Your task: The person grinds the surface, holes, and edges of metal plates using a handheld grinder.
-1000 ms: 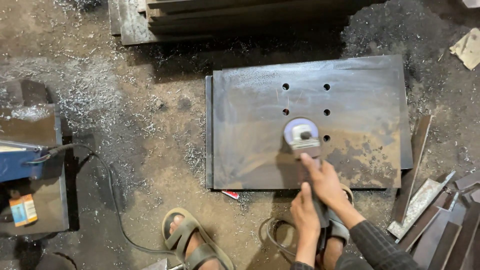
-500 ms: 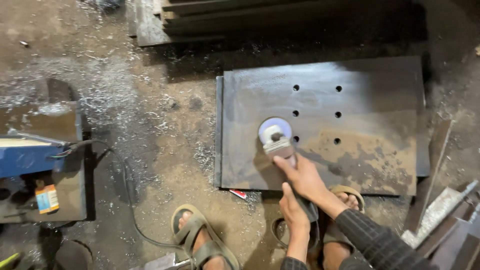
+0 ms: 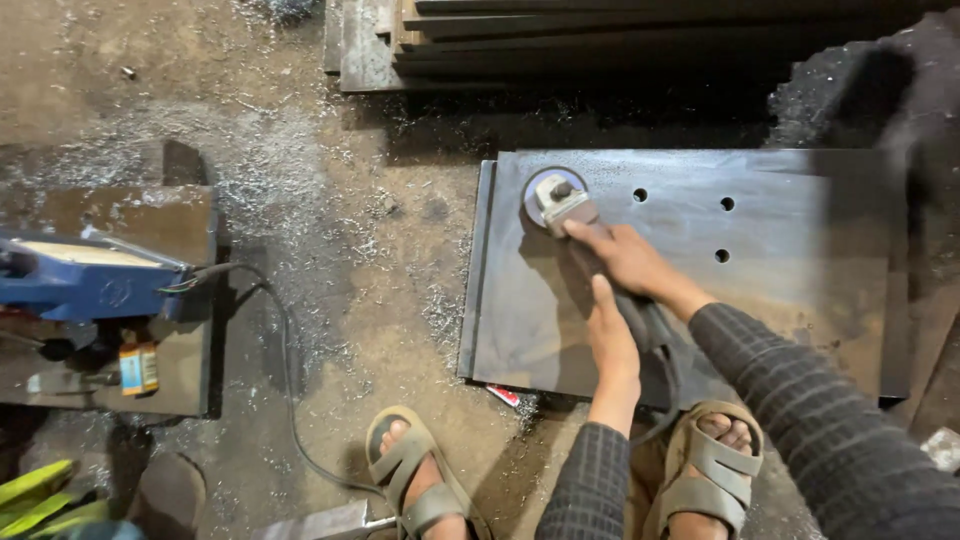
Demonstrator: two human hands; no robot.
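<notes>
Presently, work: a handheld angle grinder with a round grey disc [image 3: 556, 200] runs on the near-left corner region of a large dark rectangular steel plate [image 3: 780, 290] lying flat on the floor.
Right hand: the right hand [image 3: 625, 258] is closed around the grinder's neck just behind the disc, fingers wrapped over it.
Left hand: the left hand [image 3: 612, 345] is closed on the grinder's dark body further back, thumb pointing up the tool.
Progress: as a judgement, the plate's upper band looks smoother and greyer, while rusty brown patches show toward its lower right edge; much of the surface seems left to clean. Three drilled holes [image 3: 727, 204] show in the plate, well apart from the disc.
Floor: bare dirt floor [image 3: 330, 130] strewn with silvery metal shavings, thickest left of the plate.
Surroundings: stacked dark steel plates [image 3: 560, 45] lie beyond; a blue machine [image 3: 90, 285] sits on a rusty slab at left, with a black cable [image 3: 285, 370] trailing across the ground.
Feet: two olive strap sandals [image 3: 415, 475] sit at the plate's near edge.
</notes>
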